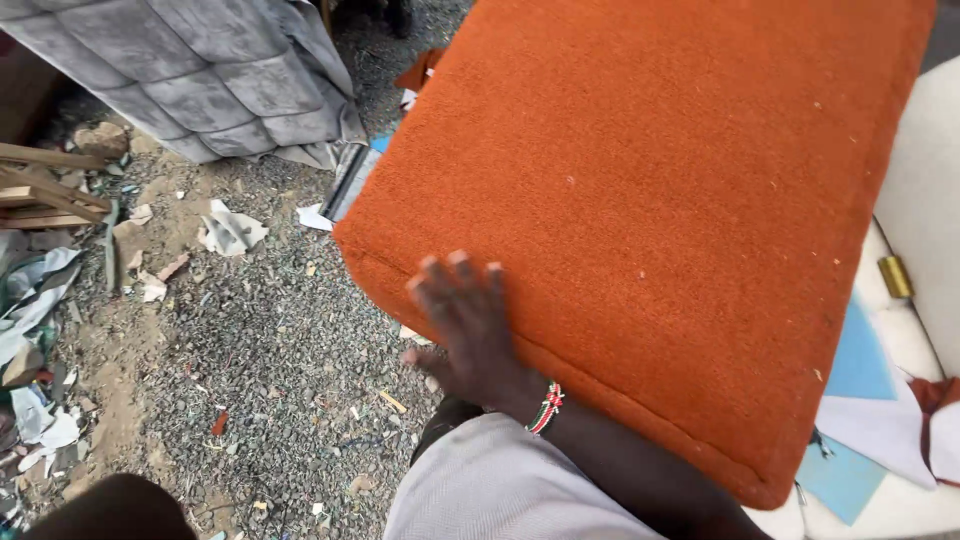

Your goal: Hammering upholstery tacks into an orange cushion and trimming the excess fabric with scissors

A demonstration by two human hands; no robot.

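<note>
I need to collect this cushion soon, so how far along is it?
Done, it seems: the orange cushion wears its cover, and the edge seam looks closed along the near side. In hand: the right hand presses flat, open, on its near corner. Remaining: hard to tell; offcuts lie on the gravel.

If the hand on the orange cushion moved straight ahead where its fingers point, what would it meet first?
The hand already lies flat on the orange cushion, fingers pointing up across it. It would probably just slide over more cushion fabric; nothing else shows in that line.
</note>
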